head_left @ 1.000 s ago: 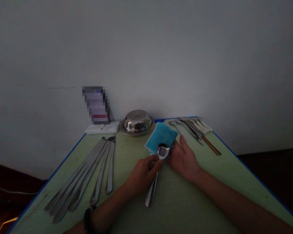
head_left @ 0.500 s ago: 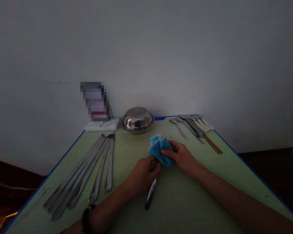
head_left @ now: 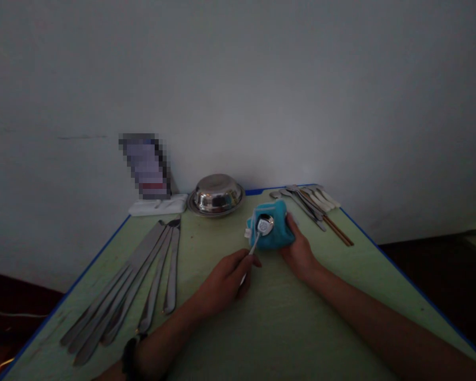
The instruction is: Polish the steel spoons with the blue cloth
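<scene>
- Your left hand (head_left: 226, 278) is closed around the handle of a spoon (head_left: 262, 230), fingers curled and thumb on top; most of the handle is hidden inside the grip.
- The spoon's bowl points away from you, up and to the right of that hand, and its hollow face catches the light. Its long axis runs from the left hand diagonally toward the far right of the table (head_left: 301, 328).
- Your right hand (head_left: 299, 251) cups a blue cloth (head_left: 275, 235) from the right and behind, fingers wrapped round the bundle (thumb not clearly seen). The spoon bowl lies against the cloth's near face, touching it.
- So the cloth sits just beyond the spoon's bowl, and the right hand is the nearer hand to the bowl; the left hand is nearer to the handle end.
- Taking the cloth as landmark: a steel bowl (head_left: 216, 196) stands upside down on a plate, to its left and farther back, near the wall.
- Left of the steel bowl, a white folded cloth (head_left: 158, 205) with a blurred-out object upright behind it.
- Right of the blue cloth and just behind it, a bunch of small spoons and chopsticks (head_left: 313, 203), fanned out.
- Well to the left of the blue cloth, a row of long metal utensils (head_left: 143, 280) lying side by side, handles toward you.
</scene>
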Demonstrator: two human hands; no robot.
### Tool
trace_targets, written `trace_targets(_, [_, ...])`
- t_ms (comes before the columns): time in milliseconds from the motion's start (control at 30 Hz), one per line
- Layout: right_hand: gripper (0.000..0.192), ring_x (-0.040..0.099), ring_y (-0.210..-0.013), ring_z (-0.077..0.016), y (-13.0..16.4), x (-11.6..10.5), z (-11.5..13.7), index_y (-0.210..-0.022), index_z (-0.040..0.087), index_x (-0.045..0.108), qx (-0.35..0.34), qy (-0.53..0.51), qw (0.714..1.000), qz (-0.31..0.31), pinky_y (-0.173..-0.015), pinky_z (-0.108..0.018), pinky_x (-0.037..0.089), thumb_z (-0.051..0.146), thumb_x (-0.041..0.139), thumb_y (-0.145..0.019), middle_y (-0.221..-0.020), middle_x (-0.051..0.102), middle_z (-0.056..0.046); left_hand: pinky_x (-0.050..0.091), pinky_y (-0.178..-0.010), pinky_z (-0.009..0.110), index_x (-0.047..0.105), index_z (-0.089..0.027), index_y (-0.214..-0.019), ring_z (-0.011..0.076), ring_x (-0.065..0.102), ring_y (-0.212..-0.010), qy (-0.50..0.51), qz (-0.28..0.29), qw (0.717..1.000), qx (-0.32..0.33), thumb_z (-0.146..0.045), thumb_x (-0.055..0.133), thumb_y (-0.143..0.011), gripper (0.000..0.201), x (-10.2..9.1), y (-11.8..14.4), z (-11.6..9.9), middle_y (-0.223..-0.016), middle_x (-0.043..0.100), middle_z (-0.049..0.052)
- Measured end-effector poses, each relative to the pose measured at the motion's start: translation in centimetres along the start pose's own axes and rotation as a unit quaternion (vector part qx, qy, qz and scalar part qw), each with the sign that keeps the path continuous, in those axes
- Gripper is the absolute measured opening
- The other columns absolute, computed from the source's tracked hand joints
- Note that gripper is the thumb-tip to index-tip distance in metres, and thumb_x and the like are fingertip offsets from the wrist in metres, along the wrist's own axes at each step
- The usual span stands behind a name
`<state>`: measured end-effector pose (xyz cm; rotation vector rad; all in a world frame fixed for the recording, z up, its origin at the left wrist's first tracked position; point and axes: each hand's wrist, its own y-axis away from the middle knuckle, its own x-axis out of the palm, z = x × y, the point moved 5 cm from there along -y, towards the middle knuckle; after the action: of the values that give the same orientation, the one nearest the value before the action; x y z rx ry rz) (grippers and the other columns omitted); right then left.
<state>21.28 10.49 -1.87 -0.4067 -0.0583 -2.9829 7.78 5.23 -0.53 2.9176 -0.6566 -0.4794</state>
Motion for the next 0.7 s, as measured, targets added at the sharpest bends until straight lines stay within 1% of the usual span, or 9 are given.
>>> trace_targets(67, [0.056,0.055,-0.097,-0.0186,0.2,0.2,0.1,-0.112,0.023,0.049,0.004,-0.020,1.000,0.002,-0.078,-0.031,0.043,0.061,0.024,-0.079,-0.103,0.061,-0.002,0.028,-0.038,0.017,0.053,-0.017,-0.086,0.0079,0.034,-0.038,0.014,-0.015,1.000,-0.010,-0.041,0.032,-0.086,0.032,-0.2,-0.1,0.1,-0.043,0.035,-0.008])
trace_targets(167, [0.044,0.056,-0.096,-0.0186,0.2,-0.1,0.0,-0.109,0.025,0.051,-0.004,-0.002,1.000,-0.010,-0.081,-0.031,0.043,0.052,0.047,-0.074,-0.104,0.062,0.000,0.027,-0.037,0.016,0.052,-0.017,-0.085,0.0070,0.034,-0.036,0.035,-0.028,0.999,-0.009,-0.042,0.034,-0.086,0.031,-0.3,-0.1,0.1,-0.042,0.036,-0.008])
trace_targets(200, [0.042,0.056,-0.096,-0.0189,0.1,-0.3,-0.2,-0.107,0.024,0.053,-0.007,0.012,1.000,-0.020,-0.081,-0.031,0.043,0.048,0.050,-0.072,-0.101,0.062,0.000,0.026,-0.036,0.016,0.051,-0.017,-0.085,0.0069,0.033,-0.035,0.044,-0.036,0.998,-0.008,-0.042,0.034,-0.086,0.030,-0.4,-0.1,0.1,-0.042,0.037,-0.008])
trace_targets(300, [0.040,0.056,-0.095,-0.0215,-0.4,-1.1,-0.6,-0.101,0.019,0.056,-0.001,0.045,0.997,-0.057,-0.081,-0.035,0.042,0.048,0.043,-0.075,-0.094,0.064,-0.003,0.026,-0.033,0.016,0.049,-0.017,-0.086,0.0069,0.032,-0.033,0.063,-0.064,0.996,-0.003,-0.041,0.033,-0.086,0.029,-0.6,-0.2,0.3,-0.040,0.036,-0.009])
trace_targets(400, [0.041,0.054,-0.097,-0.0211,-0.6,-1.6,-0.3,-0.107,0.020,0.052,-0.016,0.090,0.992,-0.082,-0.085,-0.035,0.040,0.043,0.047,-0.074,-0.104,0.059,-0.004,0.029,-0.035,0.016,0.049,-0.017,-0.087,0.0069,0.033,-0.032,0.064,-0.088,0.994,0.009,-0.040,0.033,-0.087,0.028,-0.8,-0.2,0.4,-0.039,0.037,-0.010])
trace_targets(500, [0.055,0.055,-0.091,-0.0196,-0.5,-1.7,0.7,-0.119,0.020,0.039,-0.061,0.205,0.973,-0.085,-0.080,-0.034,0.043,0.040,0.055,-0.070,-0.112,0.051,-0.008,0.030,-0.035,0.016,0.049,-0.017,-0.085,0.0067,0.033,-0.031,0.061,-0.097,0.993,0.014,-0.039,0.033,-0.087,0.028,-0.9,-0.2,0.3,-0.037,0.037,-0.010])
trace_targets(567, [0.059,0.055,-0.084,-0.0199,-0.3,-1.6,1.2,-0.117,0.017,0.038,-0.093,0.285,0.950,-0.080,-0.074,-0.036,0.045,0.039,0.059,-0.066,-0.105,0.052,-0.009,0.030,-0.035,0.016,0.049,-0.017,-0.084,0.0066,0.033,-0.031,0.060,-0.102,0.993,0.015,-0.039,0.033,-0.087,0.028,-0.9,-0.2,0.3,-0.037,0.037,-0.010])
trace_targets(633, [0.051,0.054,-0.085,-0.0210,-0.2,-1.6,1.6,-0.105,0.018,0.047,-0.121,0.327,0.934,-0.076,-0.077,-0.038,0.044,0.035,0.065,-0.061,-0.097,0.053,-0.007,0.031,-0.036,0.016,0.049,-0.017,-0.085,0.0068,0.034,-0.031,0.058,-0.107,0.992,0.017,-0.039,0.033,-0.087,0.028,-1.0,-0.2,0.2,-0.036,0.037,-0.010])
trace_targets(700, [0.037,0.051,-0.091,-0.0223,-0.2,-1.7,2.1,-0.091,0.019,0.054,-0.157,0.357,0.917,-0.078,-0.084,-0.039,0.040,0.029,0.067,-0.057,-0.096,0.051,-0.006,0.031,-0.035,0.016,0.049,-0.017,-0.085,0.0070,0.033,-0.030,0.056,-0.111,0.992,0.018,-0.040,0.032,-0.087,0.028,-1.1,-0.2,0.2,-0.036,0.036,-0.010])
